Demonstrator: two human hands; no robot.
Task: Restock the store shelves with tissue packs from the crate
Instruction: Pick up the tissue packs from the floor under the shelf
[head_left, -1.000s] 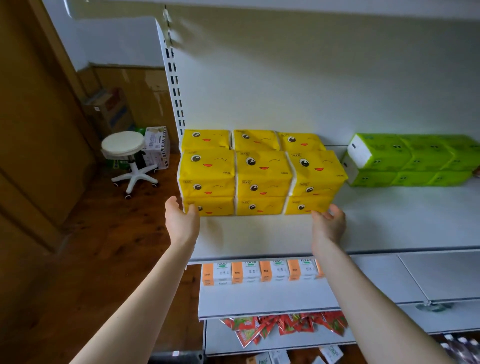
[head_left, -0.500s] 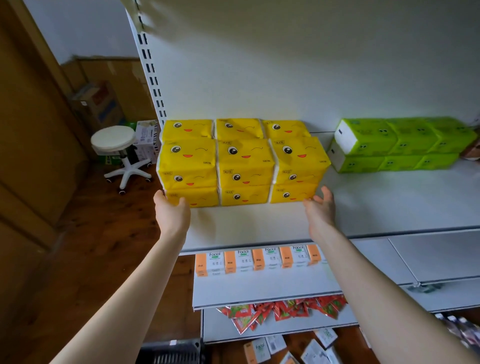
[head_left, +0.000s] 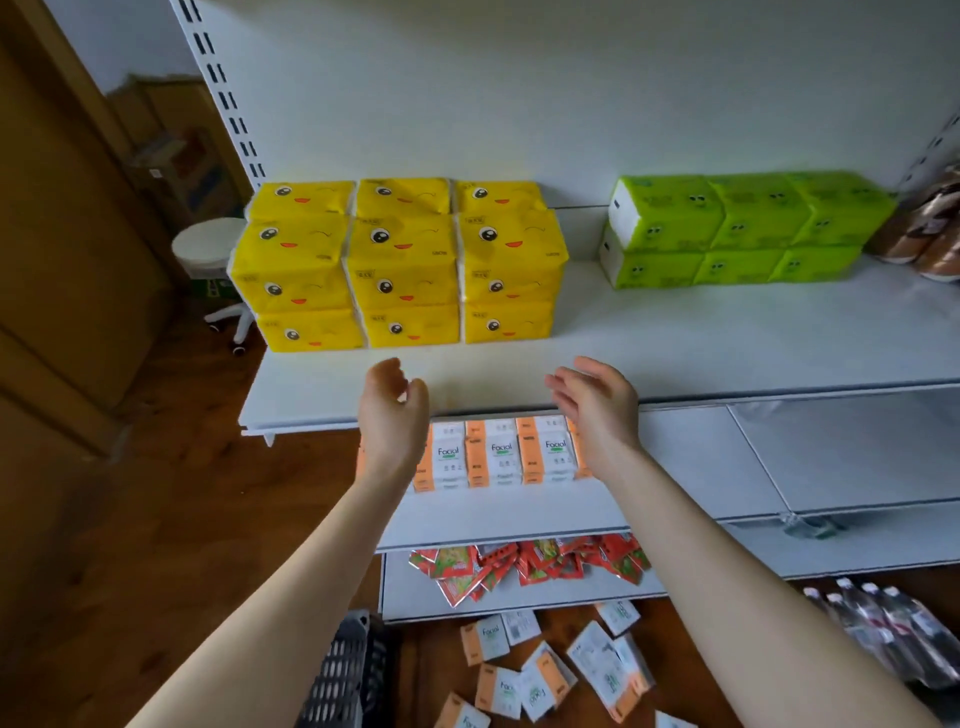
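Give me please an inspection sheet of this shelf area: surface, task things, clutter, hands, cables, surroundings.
Surface: white top shelf, bare between and before the stacks.
Job's things: yellow tissue packs stacked at the shelf's left; green tissue packs stacked to their right; dark crate on the wooden floor, partly in view.
Clutter: orange-white packs loose on the floor beside the crate.
Grippers: left hand and right hand open, holding nothing, clear of the packs.
Cables: nothing seen.
Surroundings: Facial packs and red sachets on lower shelves; bottles and white stool on the floor.
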